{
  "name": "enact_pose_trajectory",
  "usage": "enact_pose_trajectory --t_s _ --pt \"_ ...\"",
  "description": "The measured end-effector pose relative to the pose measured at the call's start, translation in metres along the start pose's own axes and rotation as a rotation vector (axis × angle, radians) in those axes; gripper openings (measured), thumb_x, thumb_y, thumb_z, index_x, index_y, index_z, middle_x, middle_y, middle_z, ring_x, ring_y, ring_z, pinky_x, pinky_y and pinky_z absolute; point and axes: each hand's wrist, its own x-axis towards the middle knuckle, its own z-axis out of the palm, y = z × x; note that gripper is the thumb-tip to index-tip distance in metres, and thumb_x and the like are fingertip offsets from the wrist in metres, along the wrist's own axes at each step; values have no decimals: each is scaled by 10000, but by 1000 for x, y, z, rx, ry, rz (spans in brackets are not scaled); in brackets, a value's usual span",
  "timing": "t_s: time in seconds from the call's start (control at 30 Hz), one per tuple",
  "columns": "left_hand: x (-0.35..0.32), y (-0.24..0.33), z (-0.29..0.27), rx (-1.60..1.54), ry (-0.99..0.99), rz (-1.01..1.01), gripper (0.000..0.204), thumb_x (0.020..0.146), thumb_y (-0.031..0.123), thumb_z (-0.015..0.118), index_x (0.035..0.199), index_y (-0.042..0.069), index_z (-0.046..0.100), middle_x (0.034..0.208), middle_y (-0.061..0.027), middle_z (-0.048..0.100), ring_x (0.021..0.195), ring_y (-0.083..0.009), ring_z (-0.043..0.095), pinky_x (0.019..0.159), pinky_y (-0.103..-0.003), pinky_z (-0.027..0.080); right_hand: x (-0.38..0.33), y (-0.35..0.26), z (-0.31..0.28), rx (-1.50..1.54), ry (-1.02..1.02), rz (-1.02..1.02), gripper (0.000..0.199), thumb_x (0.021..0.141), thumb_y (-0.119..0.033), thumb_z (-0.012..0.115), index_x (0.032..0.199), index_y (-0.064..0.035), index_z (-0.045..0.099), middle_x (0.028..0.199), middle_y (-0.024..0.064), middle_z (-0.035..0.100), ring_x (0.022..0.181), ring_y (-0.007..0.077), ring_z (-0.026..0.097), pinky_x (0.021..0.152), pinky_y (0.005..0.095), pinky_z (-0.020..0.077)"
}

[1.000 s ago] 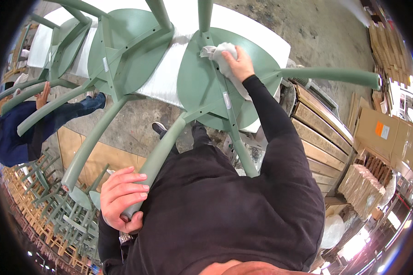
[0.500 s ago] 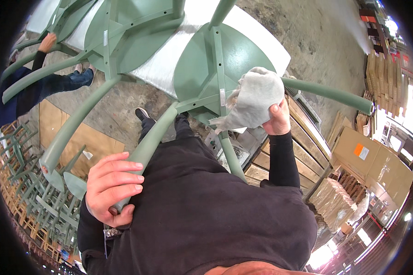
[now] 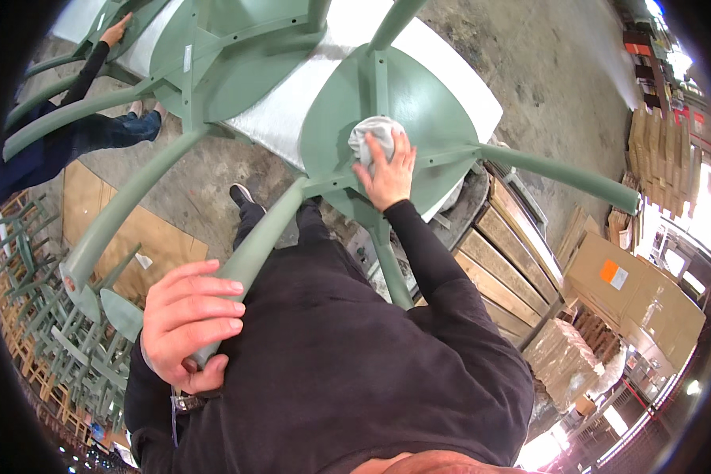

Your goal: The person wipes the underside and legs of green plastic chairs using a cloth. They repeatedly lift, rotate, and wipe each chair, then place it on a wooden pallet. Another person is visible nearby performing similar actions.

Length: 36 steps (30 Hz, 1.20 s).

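Green chair [image 3: 419,118] lay upside down, seat resting on a white-topped desk [image 3: 458,71], legs pointing up and out toward the camera. Left hand [image 3: 186,324] was closed around the end of the near chair leg [image 3: 253,253], fingers wrapped, steadying the frame against the body. Right hand [image 3: 387,170] lay palm-down, fingers spread, pressing a bunched white cloth [image 3: 371,136] onto the seat underside, just beside the joint where the crossbars meet.

Step in hand, as judged: wiping the underside of the seat around the leg joints. A next move would call for even pressure with the cloth along the crossbar while the left hand's grip keeps the chair from rocking on the desk.

A second inverted green chair [image 3: 213,63] stood on the same desk, with another person's hand [image 3: 117,31] on it. Wooden crates [image 3: 521,261] and cardboard boxes [image 3: 648,300] stood to the right.
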Motion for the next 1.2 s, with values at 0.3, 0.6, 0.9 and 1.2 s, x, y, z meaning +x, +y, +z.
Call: enact_pose_trajectory --t_s 0.3,0.6,0.9,1.2 --pt "1 3 2 21 -2 -61 280 799 260 676 991 59 707 966 -113 749 965 -346 749 957 -594 531 146 20 23 209 266 17 524 826 -150 784 1330 -189 646 1476 231 447 1374 435 430 1144 528 380" --pt "-3 -4 1 -64 -7 -6 280 805 258 679 1006 66 719 980 -114 753 973 -348 749 964 -601 528 4 26 17 -15 127 -157 545 760 -49 671 1288 -177 700 1435 152 504 1317 410 478 1117 522 394" --pt "4 -1 -1 -2 -63 -27 264 828 266 679 1007 73 696 958 -108 750 952 -349 752 975 -607 519 85 12 39 90 289 -87 514 779 -82 710 1284 -168 663 1398 204 478 1312 431 442 1106 540 393" --pt "10 -3 -3 -44 -137 52 227 817 244 668 954 64 694 923 -111 748 933 -343 753 968 -610 527 -38 110 -8 -192 202 26 364 778 -174 759 1134 -146 687 1370 199 498 1351 403 443 1150 545 359"
